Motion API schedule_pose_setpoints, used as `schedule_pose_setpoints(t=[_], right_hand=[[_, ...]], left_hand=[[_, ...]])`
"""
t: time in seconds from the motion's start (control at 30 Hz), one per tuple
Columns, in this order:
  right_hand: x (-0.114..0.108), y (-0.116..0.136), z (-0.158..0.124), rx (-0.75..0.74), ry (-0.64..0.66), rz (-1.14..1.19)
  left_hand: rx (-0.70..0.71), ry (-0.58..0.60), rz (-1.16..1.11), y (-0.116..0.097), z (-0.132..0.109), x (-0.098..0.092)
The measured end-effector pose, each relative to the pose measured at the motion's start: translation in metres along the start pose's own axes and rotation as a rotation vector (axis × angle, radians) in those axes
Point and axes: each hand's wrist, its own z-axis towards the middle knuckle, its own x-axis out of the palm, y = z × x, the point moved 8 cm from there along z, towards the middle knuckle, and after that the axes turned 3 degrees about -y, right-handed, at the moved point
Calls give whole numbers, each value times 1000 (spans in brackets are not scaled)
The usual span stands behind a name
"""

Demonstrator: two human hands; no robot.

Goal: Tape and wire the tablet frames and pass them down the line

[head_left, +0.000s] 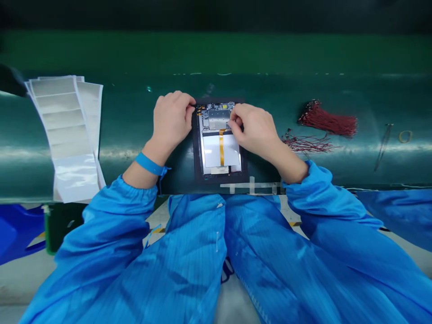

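Opened flat rectangular tablet-like device w/ dark border [211, 150] lies on the table, centre, directly in front of the person, innards facing up. Top part: dark circuit board w/ silver metal plate [218, 120]; below it, pale flat panels w/ a vertical orange-yellow strip [222, 150].

L hand [173, 118]: at device's upper L corner, fingers curled, thumb close to index; contact w/ the edge likely but can't tell if anything is pinched. R hand [258, 128]: over R side of board, fingers bent, thumb & index tips near each other at board's R edge; can't tell if they're clamped on a part. Hands apart, one each side of device. Blue wristband [150, 165] on L wrist; both sleeves blue, elasticated.

Surface: glossy dark green tabletop [135, 173]. Far L: overlapping white-edged sheets w/ silvery panels [65, 128]. R of R hand: thick bundle of dark red wires [329, 119], looser bunch of thin red wires [310, 143] just below. Further R: thin dark strand [384, 146], yellowish loop [405, 137]. Pale tape strips [252, 185] along near edge.

Room: blue plastic object [16, 227] & dark green bin-like container [62, 225] lower L, pale floor [20, 285] below.
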Motion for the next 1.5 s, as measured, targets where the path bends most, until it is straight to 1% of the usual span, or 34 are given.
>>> schedule_pose_setpoints(t=[0.07,0.17,0.3,0.4,0.5,0.57,0.6,0.63,0.67,0.73,0.8,0.83,0.87,0.93,0.97,1.0,1.07,1.13,1.2,1.27,1.3,1.33,1.4,1.47,1.5], right_hand=[[3,3,-4,5,28,16],[1,2,-16,7,20,49],[-9,-4,-30,13,-15,84],[-14,-7,-35,32,-21,102],[-18,-8,-39,46,-32,109],[-22,-7,-43,48,-46,111],[-25,-5,-47,43,-57,112],[-28,-3,-51,31,-72,112],[-30,0,-56,10,-88,113],[-34,7,-69,-54,-112,121],[-33,15,-82,-131,-114,138],[-31,18,-88,-165,-107,148],[-28,21,-92,-192,-98,156],[-24,24,-97,-221,-88,161],[-23,25,-98,-228,-91,159],[-24,26,-97,-231,-101,157],[-28,26,-96,-229,-122,157],[-35,24,-96,-213,-132,163],[-44,18,-97,-171,-143,166],[-53,5,-99,-92,-171,156],[-57,-2,-100,-47,-192,143],[-60,-10,-101,-5,-210,125],[-60,-21,-104,46,-225,83],[-51,-23,-108,47,-187,17],[-43,-20,-110,39,-139,-31]], left_hand=[[53,56,15,-2,9,2],[121,90,41,-10,12,-2],[144,174,43,-19,15,-7],[179,221,33,-28,17,-6],[221,232,82,-36,18,-1],[198,179,92,-30,20,-1],[163,129,87,-22,21,-4],[105,67,79,-8,22,-10],[28,1,75,11,23,-18],[-142,-127,94,59,21,-37],[-272,-215,152,106,20,-57],[-318,-233,200,126,20,-64],[-337,-231,255,141,23,-68],[-338,-161,362,158,31,-65],[-317,-122,399,160,36,-60],[-267,-91,415,156,40,-54],[-172,-59,401,142,46,-44],[-99,-9,371,127,44,-38],[-46,74,366,117,36,-39],[6,125,344,111,23,-48],[4,119,312,109,16,-55],[-29,90,273,109,7,-62],[-131,6,192,104,-16,-73],[-229,-31,77,87,-49,-69],[-262,16,-49,74,-68,-59]])
